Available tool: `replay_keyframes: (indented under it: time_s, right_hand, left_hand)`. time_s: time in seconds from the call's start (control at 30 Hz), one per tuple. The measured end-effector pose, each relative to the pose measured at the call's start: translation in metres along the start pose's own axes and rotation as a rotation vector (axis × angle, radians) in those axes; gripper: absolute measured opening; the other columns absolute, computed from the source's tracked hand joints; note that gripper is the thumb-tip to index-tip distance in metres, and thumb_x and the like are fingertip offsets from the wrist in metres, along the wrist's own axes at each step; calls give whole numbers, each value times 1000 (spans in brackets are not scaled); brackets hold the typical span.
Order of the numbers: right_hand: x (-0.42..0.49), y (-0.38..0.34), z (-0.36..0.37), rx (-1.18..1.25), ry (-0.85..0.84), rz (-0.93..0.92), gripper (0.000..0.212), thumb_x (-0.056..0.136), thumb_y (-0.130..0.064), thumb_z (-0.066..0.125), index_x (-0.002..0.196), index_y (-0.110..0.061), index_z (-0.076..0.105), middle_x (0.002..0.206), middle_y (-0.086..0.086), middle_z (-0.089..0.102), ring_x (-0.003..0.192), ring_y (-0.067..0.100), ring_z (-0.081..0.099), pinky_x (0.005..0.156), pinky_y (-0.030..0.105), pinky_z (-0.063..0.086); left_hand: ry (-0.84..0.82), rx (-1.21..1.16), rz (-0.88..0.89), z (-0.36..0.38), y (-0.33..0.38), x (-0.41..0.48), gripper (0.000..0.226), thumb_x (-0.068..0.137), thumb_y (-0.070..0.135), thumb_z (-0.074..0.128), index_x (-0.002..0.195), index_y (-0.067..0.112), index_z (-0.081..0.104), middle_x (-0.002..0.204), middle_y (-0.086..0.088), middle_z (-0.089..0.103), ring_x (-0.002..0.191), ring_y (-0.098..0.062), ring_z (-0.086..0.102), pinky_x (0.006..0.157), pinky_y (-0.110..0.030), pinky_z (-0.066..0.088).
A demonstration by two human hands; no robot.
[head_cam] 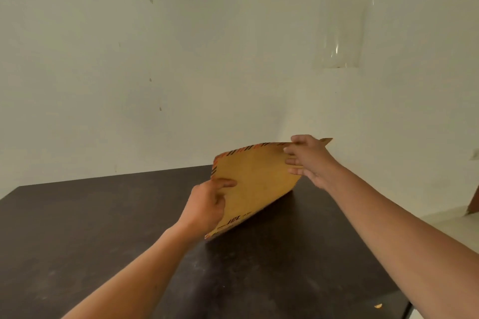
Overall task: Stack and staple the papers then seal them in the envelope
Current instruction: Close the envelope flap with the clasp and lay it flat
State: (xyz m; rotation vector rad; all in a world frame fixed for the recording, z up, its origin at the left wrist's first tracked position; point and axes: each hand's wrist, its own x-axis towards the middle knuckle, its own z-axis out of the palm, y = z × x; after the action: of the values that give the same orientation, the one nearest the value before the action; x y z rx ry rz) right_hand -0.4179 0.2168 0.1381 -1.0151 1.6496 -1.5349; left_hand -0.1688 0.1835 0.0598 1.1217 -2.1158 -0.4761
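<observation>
Inspecting the envelope [256,184], we find it at centre frame, tilted up, its lower edge at or just above the desk [77,241] — contact we cannot confirm. The left hand [207,204] pinches its left edge; the right hand [308,158] pinches the upper right corner, fingers laid across the front. We judge it light, thin and easily creased — best held at opposite edges. The desk is dark, matte and scuffed. Behind stands a pale, marked wall [155,59] with a clear plastic sleeve [339,18] at upper right.

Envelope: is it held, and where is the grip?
Both hands hold the brown envelope: the left hand pinches its left edge, the right hand grips its upper right corner.
</observation>
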Motion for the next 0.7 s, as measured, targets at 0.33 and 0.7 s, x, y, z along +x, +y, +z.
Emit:
replay_keyframes:
  time_s: [0.33,0.7]
  right_hand:
    - [32,86,-32,-92,-91,125,12,90,-13,69,101,-15,67,123,-2,61,125,20,44,108,46,23]
    - [108,78,3,4,-170,71,3,87,-17,75,89,-19,76,111,-6,71,123,20,54,113,47,23]
  left_hand:
    - [98,-254,-56,-20,-27,30,46,100,-1,50,96,40,71,115,6,64,98,-12,60,67,-8,49]
    - [101,-521,-163,-55,-53,90,32,100,-2,51,104,19,74,123,8,56,115,-22,57,95,-41,55]
